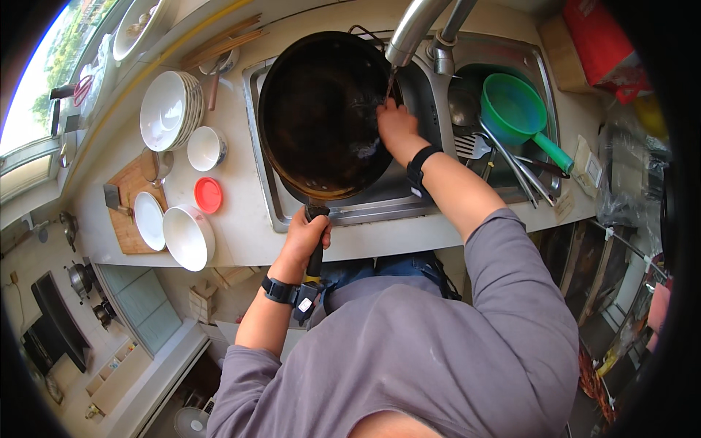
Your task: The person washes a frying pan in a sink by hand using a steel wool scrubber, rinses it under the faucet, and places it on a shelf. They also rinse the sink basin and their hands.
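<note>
A large dark wok [328,115] lies tilted over the left basin of a steel double sink [268,189]. My left hand [306,235] is closed round its black handle [316,254], at the counter's front edge. My right hand [395,123] is at the wok's right inner side, with its fingers bent, under a thin stream from the steel faucet [404,46]. Whether the right fingers hold something cannot be made out. Some water glistens in the wok near that hand.
A green plastic ladle [512,109], a slotted turner [472,147] and other utensils fill the right basin. Left of the sink stand stacked white bowls [164,112], a patterned bowl [205,149], a red lid [208,195], a large bowl [188,237] and a cutting board [125,230] with a cleaver [113,198].
</note>
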`<control>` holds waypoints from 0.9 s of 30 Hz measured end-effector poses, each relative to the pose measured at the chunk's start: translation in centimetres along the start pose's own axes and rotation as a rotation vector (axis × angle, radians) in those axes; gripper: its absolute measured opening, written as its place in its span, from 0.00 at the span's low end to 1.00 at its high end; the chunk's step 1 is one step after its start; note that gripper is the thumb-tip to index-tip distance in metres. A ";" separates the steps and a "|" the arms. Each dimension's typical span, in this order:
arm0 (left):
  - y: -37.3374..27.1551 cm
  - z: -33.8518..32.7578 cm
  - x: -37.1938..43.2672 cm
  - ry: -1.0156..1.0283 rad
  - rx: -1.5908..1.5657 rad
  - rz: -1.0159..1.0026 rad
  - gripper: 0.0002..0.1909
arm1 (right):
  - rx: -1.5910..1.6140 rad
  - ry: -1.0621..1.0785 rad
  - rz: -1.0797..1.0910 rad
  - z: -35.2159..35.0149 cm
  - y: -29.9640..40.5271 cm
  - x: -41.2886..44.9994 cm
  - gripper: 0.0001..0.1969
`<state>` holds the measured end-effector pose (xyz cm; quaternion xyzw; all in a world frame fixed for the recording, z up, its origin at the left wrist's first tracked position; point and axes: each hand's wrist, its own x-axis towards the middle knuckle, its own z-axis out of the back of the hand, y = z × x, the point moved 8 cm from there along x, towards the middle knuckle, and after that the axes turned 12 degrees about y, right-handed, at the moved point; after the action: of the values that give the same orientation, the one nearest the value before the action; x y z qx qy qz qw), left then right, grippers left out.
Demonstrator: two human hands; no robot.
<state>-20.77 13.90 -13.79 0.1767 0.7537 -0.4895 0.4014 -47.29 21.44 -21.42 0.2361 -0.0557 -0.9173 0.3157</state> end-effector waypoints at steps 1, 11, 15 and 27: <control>-0.1 0.1 -0.1 0.001 -0.001 -0.008 0.03 | 0.063 0.083 0.053 0.1 1.4 -1.3 0.15; -1.4 0.1 -0.3 -0.009 0.067 -0.039 0.04 | 0.725 0.112 0.359 1.1 8.8 -3.8 0.21; -0.6 -0.2 -0.5 0.026 -0.002 0.015 0.03 | 1.100 -0.454 0.441 11.6 10.9 -3.8 0.22; -0.9 -1.6 -1.1 0.047 0.010 0.017 0.02 | 1.012 -0.803 0.240 14.7 10.8 2.5 0.15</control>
<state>-21.40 15.08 -12.13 0.1968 0.7590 -0.4854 0.3868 -49.92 10.61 -6.74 -0.0134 -0.6197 -0.7532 0.2204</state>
